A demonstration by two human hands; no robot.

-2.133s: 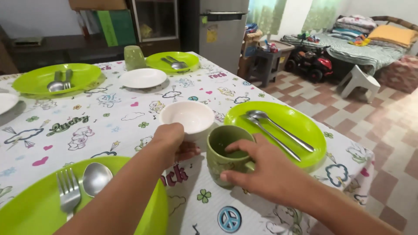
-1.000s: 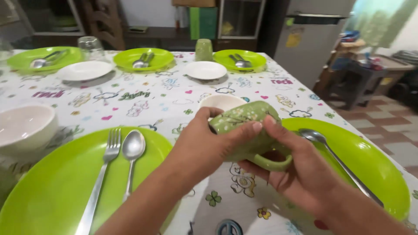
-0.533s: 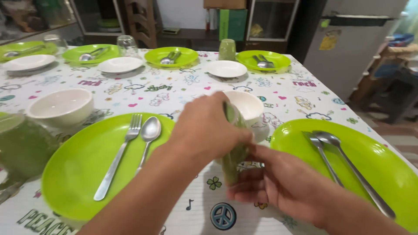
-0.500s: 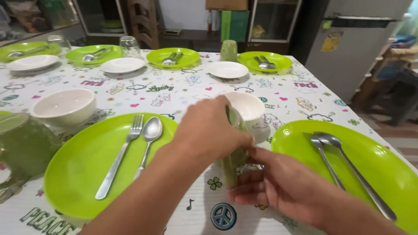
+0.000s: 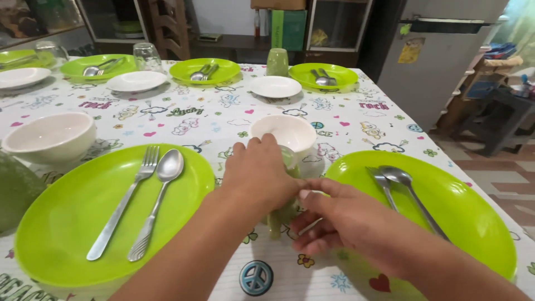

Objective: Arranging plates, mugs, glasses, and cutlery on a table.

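My left hand (image 5: 261, 177) covers a green ceramic mug (image 5: 280, 214) turned upside down on the patterned tablecloth, between two lime green plates. My right hand (image 5: 345, 223) touches the mug's lower right side with fingers curled near it. Most of the mug is hidden under my hands. A white bowl (image 5: 283, 132) sits just behind the mug. The left plate (image 5: 67, 223) carries a fork (image 5: 123, 202) and a spoon (image 5: 156, 202). The right plate (image 5: 462, 217) carries a fork and spoon (image 5: 405, 192) too.
Another white bowl (image 5: 47, 136) stands at the left, with a green mug (image 5: 14, 189) at the left edge. Across the table are more lime plates (image 5: 204, 70), white saucers (image 5: 275, 86), an upturned green cup (image 5: 277, 62) and a glass (image 5: 147, 56). The table edge runs along the right.
The mug went from standing upright to being lifted, tipped over in both hands, and lowered upside down to the cloth. My view shifted slightly right.
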